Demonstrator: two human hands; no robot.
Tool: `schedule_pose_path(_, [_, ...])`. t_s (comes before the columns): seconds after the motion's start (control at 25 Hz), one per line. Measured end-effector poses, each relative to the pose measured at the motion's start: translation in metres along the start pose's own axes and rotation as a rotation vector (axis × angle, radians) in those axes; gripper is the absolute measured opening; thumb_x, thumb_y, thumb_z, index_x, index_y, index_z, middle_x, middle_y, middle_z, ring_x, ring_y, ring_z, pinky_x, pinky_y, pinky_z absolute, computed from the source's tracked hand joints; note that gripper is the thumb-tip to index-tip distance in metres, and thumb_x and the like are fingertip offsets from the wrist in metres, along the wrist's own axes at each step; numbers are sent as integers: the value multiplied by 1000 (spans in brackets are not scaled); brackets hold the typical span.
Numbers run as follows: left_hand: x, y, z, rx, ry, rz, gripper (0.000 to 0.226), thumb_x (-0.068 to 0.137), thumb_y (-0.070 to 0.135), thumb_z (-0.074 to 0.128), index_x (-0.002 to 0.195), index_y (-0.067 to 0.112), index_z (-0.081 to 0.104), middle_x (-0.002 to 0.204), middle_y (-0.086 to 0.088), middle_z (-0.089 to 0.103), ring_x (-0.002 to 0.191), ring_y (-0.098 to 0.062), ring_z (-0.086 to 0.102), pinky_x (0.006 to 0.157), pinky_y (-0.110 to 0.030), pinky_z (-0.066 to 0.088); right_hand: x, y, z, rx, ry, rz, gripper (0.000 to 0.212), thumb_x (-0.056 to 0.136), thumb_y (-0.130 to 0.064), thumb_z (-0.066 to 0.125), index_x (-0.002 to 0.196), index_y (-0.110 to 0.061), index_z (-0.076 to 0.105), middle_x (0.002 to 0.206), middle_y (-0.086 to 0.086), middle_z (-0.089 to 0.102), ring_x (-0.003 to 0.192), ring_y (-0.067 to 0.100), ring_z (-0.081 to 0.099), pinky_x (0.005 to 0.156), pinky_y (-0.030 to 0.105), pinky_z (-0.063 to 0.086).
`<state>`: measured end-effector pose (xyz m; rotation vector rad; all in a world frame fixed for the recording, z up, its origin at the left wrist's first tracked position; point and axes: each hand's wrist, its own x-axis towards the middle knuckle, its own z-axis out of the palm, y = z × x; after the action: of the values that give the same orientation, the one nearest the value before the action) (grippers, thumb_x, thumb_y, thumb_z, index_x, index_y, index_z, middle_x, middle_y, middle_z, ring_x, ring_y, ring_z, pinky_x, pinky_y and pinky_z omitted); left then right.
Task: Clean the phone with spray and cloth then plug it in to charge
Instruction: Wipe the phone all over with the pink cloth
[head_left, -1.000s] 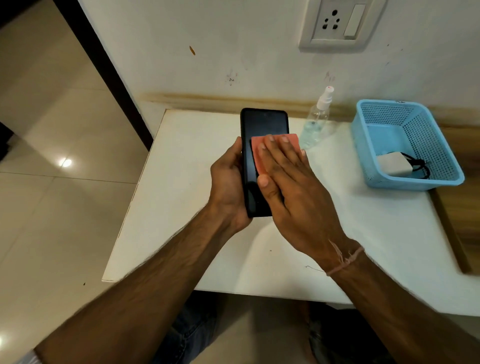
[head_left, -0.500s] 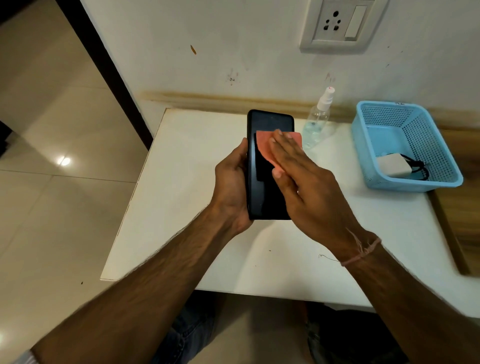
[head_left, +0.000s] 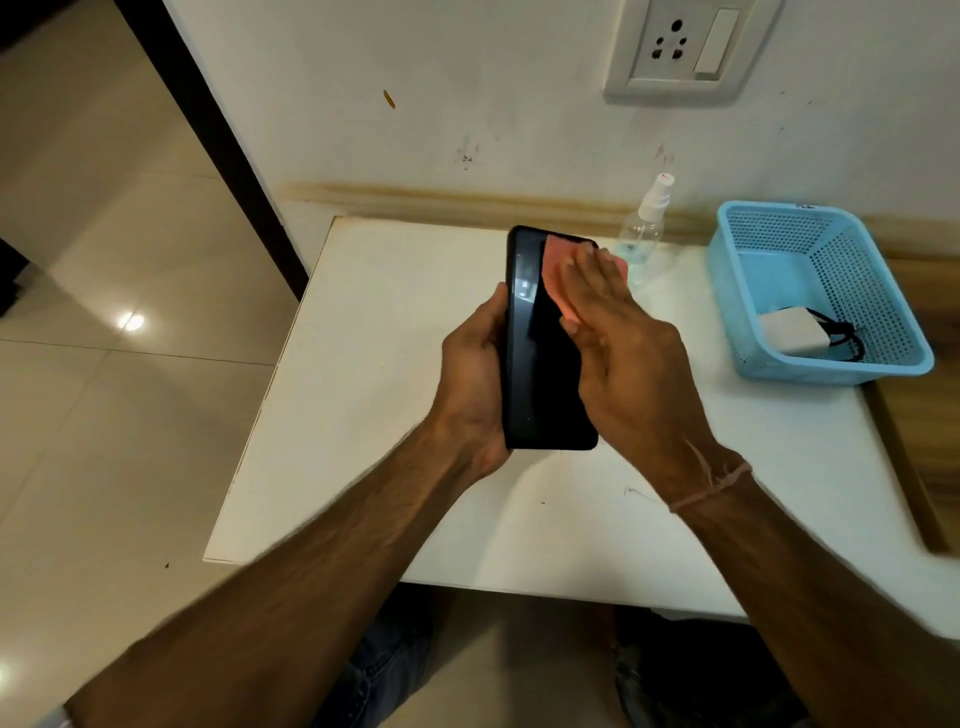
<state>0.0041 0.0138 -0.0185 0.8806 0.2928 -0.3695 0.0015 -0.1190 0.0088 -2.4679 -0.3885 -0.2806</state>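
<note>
- Above the white table (head_left: 374, 374), held clear of its top: the phone (head_left: 545, 395), black, standing on end and turned so its left edge faces me.
- My left hand (head_left: 475, 379): wrapped round the phone from behind, thumb lying along the left edge. The grip is closed on it, and the fingers at the back are hidden.
- My right hand (head_left: 628, 364): flat, fingers straight and together, not curled round anything, pressing the pink cloth (head_left: 553, 260) against the phone's front.
- Pink cloth: at the upper part of the screen, mostly under my fingers, with its top and left edges showing near the phone's top corner.
- Thread band (head_left: 714, 483): tied round my right wrist, one loose end trailing.
- Spray bottle (head_left: 644, 234): clear with a white nozzle, upright at the back of the table by the wall, just beyond the phone and left of the basket.
- Blue basket (head_left: 862, 270): perforated plastic, at the table's right rear.
- Charger adapter (head_left: 789, 332): white, lying in the basket, with its black cable (head_left: 844, 332) bunched beside it.
- Wall socket (head_left: 675, 47): white plate with a switch, on the wall above the bottle.
- Tiled floor (head_left: 104, 415): glossy beige, left of the table.
</note>
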Motion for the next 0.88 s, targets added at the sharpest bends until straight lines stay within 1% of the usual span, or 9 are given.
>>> schedule_pose_path(0.08, [-1, -11, 5, -10, -3, -18, 47, 100, 49, 46, 101, 18, 81, 103, -9, 78, 89, -24, 76, 73, -33, 62, 5, -4, 4, -18, -17, -21, 47, 101, -8, 43, 147, -16, 35, 156, -2, 28, 147, 15, 20, 108, 3, 12])
schedule_pose_path(0.16, [-2, -8, 5, -46, -8, -10, 46, 99, 45, 48, 112, 13, 78, 119, -14, 73, 106, -29, 73, 89, -38, 60, -4, -8, 7, 11, -38, -97, 48, 99, -6, 47, 145, -18, 40, 154, -3, 33, 145, 13, 24, 112, 15, 24])
schedule_pose_path(0.24, [-1, 1, -1, -62, -3, -1, 51, 97, 48, 46, 114, 10, 77, 120, -17, 73, 108, -32, 72, 94, -43, 58, -17, -7, 7, 30, -47, -167, 45, 96, -6, 52, 140, -16, 49, 149, -2, 42, 142, 14, 32, 111, 29, 37])
schedule_pose_path(0.36, [4, 3, -4, -40, 3, 9, 54, 98, 55, 42, 99, 19, 82, 103, -9, 78, 89, -25, 76, 78, -37, 61, -19, 1, 4, 2, 28, -102, 41, 96, -8, 53, 137, -14, 53, 145, 0, 47, 139, 16, 38, 108, 31, 41])
schedule_pose_path(0.48, [2, -8, 2, 15, 14, 25, 50, 100, 51, 42, 90, 23, 82, 90, -5, 78, 77, -20, 76, 66, -31, 60, -3, -1, 2, -31, 45, 18, 46, 99, -10, 49, 144, -16, 42, 152, -2, 36, 144, 16, 28, 107, 22, 30])
schedule_pose_path(0.6, [-1, -11, 5, -7, 0, 25, 45, 100, 48, 46, 101, 19, 81, 103, -8, 78, 91, -24, 76, 74, -33, 61, 1, -8, 6, 5, 39, -41, 47, 99, -8, 48, 145, -15, 41, 154, -1, 33, 146, 16, 24, 108, 17, 28])
schedule_pose_path(0.68, [-1, -3, 2, -46, -10, 35, 48, 99, 46, 48, 120, 12, 74, 119, -14, 73, 107, -29, 72, 87, -38, 59, -8, -11, 9, 30, 18, -141, 47, 97, -7, 52, 142, -16, 46, 151, -2, 38, 144, 15, 28, 110, 22, 33])
schedule_pose_path(0.72, [-1, 1, 0, -59, -10, 35, 51, 98, 47, 47, 124, 10, 71, 120, -16, 72, 108, -31, 71, 88, -39, 59, -13, -10, 10, 24, 15, -175, 45, 96, -9, 53, 140, -17, 49, 149, -2, 42, 143, 14, 31, 110, 25, 36])
schedule_pose_path(0.88, [2, 5, -4, -36, -16, 18, 54, 99, 53, 42, 115, 15, 76, 102, -10, 76, 88, -25, 74, 75, -35, 60, -14, 1, 7, -28, 141, -81, 41, 96, -12, 56, 136, -12, 53, 145, 3, 47, 139, 19, 38, 107, 26, 38])
